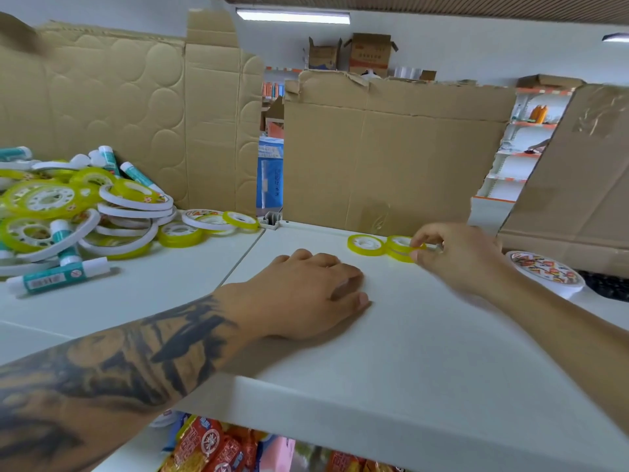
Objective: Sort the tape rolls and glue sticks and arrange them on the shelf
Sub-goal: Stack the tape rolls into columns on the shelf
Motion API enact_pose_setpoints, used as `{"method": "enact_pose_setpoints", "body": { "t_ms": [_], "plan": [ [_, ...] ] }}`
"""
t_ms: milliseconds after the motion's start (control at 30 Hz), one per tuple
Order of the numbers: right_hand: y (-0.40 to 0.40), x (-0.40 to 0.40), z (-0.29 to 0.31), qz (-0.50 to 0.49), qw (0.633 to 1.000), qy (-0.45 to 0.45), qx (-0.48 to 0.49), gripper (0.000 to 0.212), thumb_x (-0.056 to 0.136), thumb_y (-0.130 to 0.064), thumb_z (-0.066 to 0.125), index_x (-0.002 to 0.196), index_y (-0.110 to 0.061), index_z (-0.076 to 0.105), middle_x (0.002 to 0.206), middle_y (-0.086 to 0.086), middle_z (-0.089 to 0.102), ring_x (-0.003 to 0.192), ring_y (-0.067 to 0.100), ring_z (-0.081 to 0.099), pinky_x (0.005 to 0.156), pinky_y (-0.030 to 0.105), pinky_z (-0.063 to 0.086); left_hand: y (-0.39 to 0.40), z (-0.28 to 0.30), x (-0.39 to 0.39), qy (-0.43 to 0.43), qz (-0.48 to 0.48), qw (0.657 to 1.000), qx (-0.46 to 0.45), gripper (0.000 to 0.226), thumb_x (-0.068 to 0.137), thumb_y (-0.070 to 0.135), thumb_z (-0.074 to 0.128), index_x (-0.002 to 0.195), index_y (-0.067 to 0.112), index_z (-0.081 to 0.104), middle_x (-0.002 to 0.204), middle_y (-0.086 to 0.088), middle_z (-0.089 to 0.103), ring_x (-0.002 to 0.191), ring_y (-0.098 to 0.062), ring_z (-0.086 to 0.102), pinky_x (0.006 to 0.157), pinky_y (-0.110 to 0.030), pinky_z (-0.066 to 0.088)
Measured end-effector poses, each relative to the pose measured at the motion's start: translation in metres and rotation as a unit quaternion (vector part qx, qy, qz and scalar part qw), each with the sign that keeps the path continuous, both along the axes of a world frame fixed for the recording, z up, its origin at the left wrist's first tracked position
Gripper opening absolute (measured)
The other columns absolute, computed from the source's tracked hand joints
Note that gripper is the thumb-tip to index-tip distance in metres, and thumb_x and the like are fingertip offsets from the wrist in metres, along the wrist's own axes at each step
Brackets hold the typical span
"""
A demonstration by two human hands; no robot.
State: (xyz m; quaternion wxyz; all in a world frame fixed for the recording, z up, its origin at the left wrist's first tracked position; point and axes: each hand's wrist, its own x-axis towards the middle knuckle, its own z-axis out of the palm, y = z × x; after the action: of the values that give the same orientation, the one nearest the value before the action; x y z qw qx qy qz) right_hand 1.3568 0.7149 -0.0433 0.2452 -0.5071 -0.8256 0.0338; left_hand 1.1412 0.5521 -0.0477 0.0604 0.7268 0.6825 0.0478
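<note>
My right hand pinches a small yellow tape roll at the back of the white shelf, beside another roll. I should set it flush, rims touching. My left hand rests flat, holding nothing.

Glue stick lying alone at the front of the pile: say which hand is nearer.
Left. The left hand rests flat on the shelf, right of the glue stick; the right hand is farther right, fingers pinching a yellow tape roll.
</note>
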Motion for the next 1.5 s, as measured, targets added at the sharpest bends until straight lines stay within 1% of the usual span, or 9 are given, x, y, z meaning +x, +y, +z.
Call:
{"method": "enact_pose_setpoints", "body": {
  "t_ms": [200,333,500,667,733,833,1033,1233,1500],
  "plan": [
    [-0.004,-0.004,-0.005,-0.012,0.999,-0.029,0.015,0.007,0.093,-0.044,0.062,0.087,-0.046,0.063,0.080,-0.012,0.063,0.104,0.020,0.053,0.088,0.035,0.023,-0.001,0.000,0.000,-0.003,-0.003,1.000,-0.001,0.057,0.100,0.069,0.030,0.151,0.045,0.035,0.159,0.008,0.036,0.145,-0.025,0.031,0.119,-0.044,0.025],
    [-0.013,-0.008,0.001,0.012,0.996,-0.059,0.071,0.015,0.093,-0.043,0.061,0.107,-0.044,0.067,0.111,-0.022,0.063,0.117,0.016,0.055,0.096,0.039,0.025,-0.003,0.005,-0.009,-0.007,-0.017,1.000,-0.007,0.056,0.097,0.073,0.033,0.146,0.048,0.041,0.156,0.010,0.040,0.144,-0.021,0.035,0.118,-0.048,0.028],
    [-0.024,-0.029,0.010,0.062,0.987,-0.113,0.092,0.025,0.095,-0.052,0.056,0.117,-0.044,0.064,0.127,-0.023,0.060,0.123,0.013,0.053,0.101,0.037,0.026,0.001,0.011,-0.046,0.061,0.037,0.997,0.003,0.071,0.078,0.086,0.014,0.114,0.037,0.051,0.127,0.009,0.059,0.123,-0.024,0.055,0.095,-0.045,0.042],
    [-0.027,-0.027,-0.006,0.029,0.986,-0.129,0.105,0.022,0.095,-0.056,0.053,0.110,-0.043,0.061,0.110,-0.013,0.067,0.107,0.019,0.060,0.094,0.035,0.028,0.006,0.017,-0.076,0.078,0.082,0.992,0.047,0.043,0.094,0.071,0.039,0.074,0.033,0.039,0.096,0.007,0.054,0.097,-0.024,0.054,0.080,-0.040,0.043],
    [-0.024,-0.024,-0.007,0.035,0.987,-0.109,0.108,0.017,0.094,-0.053,0.055,0.103,-0.040,0.059,0.103,-0.014,0.064,0.097,0.018,0.055,0.089,0.035,0.026,0.005,0.023,-0.083,0.071,0.088,0.991,0.067,0.030,0.093,0.070,0.044,0.088,0.042,0.052,0.116,0.008,0.061,0.112,-0.024,0.058,0.088,-0.041,0.044],
    [-0.020,-0.025,-0.001,0.033,0.988,-0.120,0.088,0.016,0.093,-0.054,0.058,0.098,-0.038,0.057,0.102,-0.015,0.058,0.097,0.017,0.052,0.087,0.035,0.024,0.012,0.039,-0.095,0.094,0.117,0.985,0.087,0.043,0.093,0.067,0.049,0.127,0.041,0.056,0.131,0.011,0.059,0.117,-0.021,0.058,0.095,-0.040,0.040],
    [-0.015,-0.033,0.005,0.031,0.995,-0.091,0.013,0.027,0.085,-0.062,0.064,0.089,-0.036,0.055,0.097,-0.015,0.066,0.090,0.014,0.054,0.086,0.033,0.029,0.037,0.049,-0.132,0.120,0.195,0.972,0.042,0.046,0.088,0.061,0.049,0.129,0.039,0.049,0.116,0.008,0.064,0.108,-0.026,0.061,0.082,-0.039,0.038],
    [-0.008,-0.026,0.004,0.041,0.999,-0.002,-0.029,0.021,0.074,-0.058,0.071,0.083,-0.043,0.059,0.093,-0.028,0.059,0.102,0.017,0.059,0.100,0.049,0.044,0.049,0.023,-0.160,0.068,0.211,0.974,0.035,0.020,0.076,0.050,0.048,0.092,0.041,0.054,0.093,0.010,0.065,0.087,-0.024,0.062,0.078,-0.040,0.046],
    [0.001,-0.018,0.005,-0.027,0.998,-0.045,-0.026,0.014,0.082,-0.044,0.069,0.085,-0.035,0.058,0.083,-0.013,0.061,0.093,0.021,0.054,0.089,0.039,0.036,0.058,0.018,-0.165,0.000,0.231,0.971,0.061,0.067,0.069,0.075,0.050,0.129,0.045,0.055,0.122,0.007,0.066,0.111,-0.027,0.062,0.097,-0.044,0.052]
  ]
}}
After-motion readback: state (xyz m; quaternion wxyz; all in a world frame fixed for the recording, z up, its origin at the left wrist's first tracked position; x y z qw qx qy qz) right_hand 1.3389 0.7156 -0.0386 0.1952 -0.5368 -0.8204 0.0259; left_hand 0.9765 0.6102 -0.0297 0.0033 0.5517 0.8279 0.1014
